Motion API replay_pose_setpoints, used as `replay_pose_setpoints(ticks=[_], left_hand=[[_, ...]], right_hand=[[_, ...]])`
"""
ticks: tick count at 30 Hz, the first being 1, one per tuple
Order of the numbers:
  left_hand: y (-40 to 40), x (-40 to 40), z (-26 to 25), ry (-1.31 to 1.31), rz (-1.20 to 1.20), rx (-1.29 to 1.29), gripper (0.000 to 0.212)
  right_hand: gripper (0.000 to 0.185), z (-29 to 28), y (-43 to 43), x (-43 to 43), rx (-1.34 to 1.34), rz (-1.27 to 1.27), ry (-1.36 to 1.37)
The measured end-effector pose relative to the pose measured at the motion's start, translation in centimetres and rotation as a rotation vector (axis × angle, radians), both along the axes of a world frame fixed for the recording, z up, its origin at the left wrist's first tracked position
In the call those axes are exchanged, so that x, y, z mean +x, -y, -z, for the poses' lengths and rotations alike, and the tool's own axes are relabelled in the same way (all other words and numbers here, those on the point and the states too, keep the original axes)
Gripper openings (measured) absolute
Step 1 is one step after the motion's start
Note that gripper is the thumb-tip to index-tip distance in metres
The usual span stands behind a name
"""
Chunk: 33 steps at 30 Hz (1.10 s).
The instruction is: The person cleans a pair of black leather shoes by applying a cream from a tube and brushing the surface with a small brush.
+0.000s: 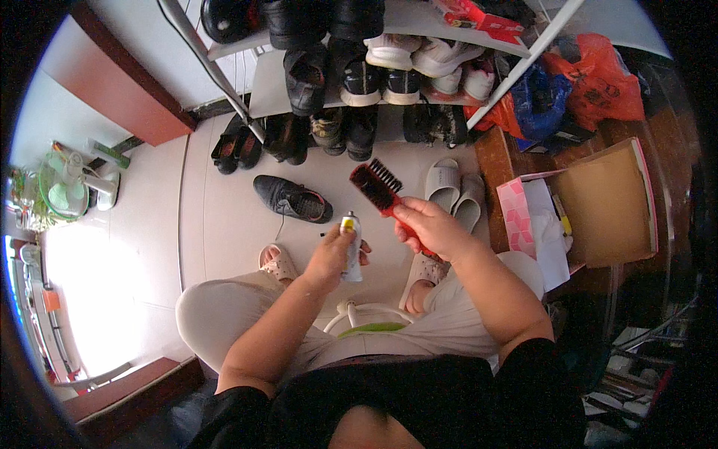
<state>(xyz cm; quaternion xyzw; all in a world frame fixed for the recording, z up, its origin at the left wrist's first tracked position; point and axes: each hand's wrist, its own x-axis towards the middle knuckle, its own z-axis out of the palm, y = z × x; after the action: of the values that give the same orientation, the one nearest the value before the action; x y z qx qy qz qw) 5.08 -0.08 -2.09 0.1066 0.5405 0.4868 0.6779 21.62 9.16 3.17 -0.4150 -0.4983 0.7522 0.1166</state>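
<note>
My left hand [330, 253] grips a white and yellow squeeze tube [352, 259], its uncapped-looking nozzle pointing away from me. In my right hand [432, 227] is a red-handled shoe brush [374, 186], with dark bristles on its face and a row of longer bristles along one edge. The brush head is just beyond the tube, apart from it. On the tiled floor ahead of my left hand lies a single black lace-up shoe [293, 198], one lace trailing toward me. A small dark piece [323, 234] sits on the floor beside the tube.
A shoe rack [263, 84] with many shoes stands ahead. Grey slippers [443, 182] lie by my right foot. An open cardboard box [603, 205] holding white paper rests at right, near plastic bags [597, 84]. A green fan [64, 188] stands at far left.
</note>
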Motion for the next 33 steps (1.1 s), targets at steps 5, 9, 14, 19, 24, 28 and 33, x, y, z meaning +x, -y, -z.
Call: replay_pose_setpoints(ticks=[5,9,14,19,24,28,33], left_hand=[[0.7,2.0,11.6,-0.549,0.487,-0.095,0.026],[1.1,2.7,17.6,-0.716,0.607,-0.125,0.025],[1.7,2.0,25.0,-0.815,0.780,-0.204,0.027],[-0.9,-0.1,23.4,-1.479,0.394,0.043,0.047],[-5.9,-5.8,28.0,-1.635,0.389,-0.032,0.057],[-8.8,-6.8,30.7,-1.317,0.548,-0.210,0.040],[-9.6,-11.4,25.9,-0.997,-0.010,-0.042,0.028]], right_hand=[[0.024,-1.7,-0.1,0.0,-0.114,0.090,-0.053],[0.024,-1.7,-0.2,-0.3,-0.111,0.149,-0.041],[0.024,-2.7,-0.5,-0.6,-0.094,0.161,0.035],[0.026,-2.2,-1.1,0.1,-0.141,0.173,0.039],[0.028,-2.5,-1.5,-0.6,-0.178,0.167,0.097],[0.028,-2.2,-1.9,-0.5,-0.154,0.180,0.112],[0.028,-2.3,-2.0,-1.0,-0.121,0.199,0.069]])
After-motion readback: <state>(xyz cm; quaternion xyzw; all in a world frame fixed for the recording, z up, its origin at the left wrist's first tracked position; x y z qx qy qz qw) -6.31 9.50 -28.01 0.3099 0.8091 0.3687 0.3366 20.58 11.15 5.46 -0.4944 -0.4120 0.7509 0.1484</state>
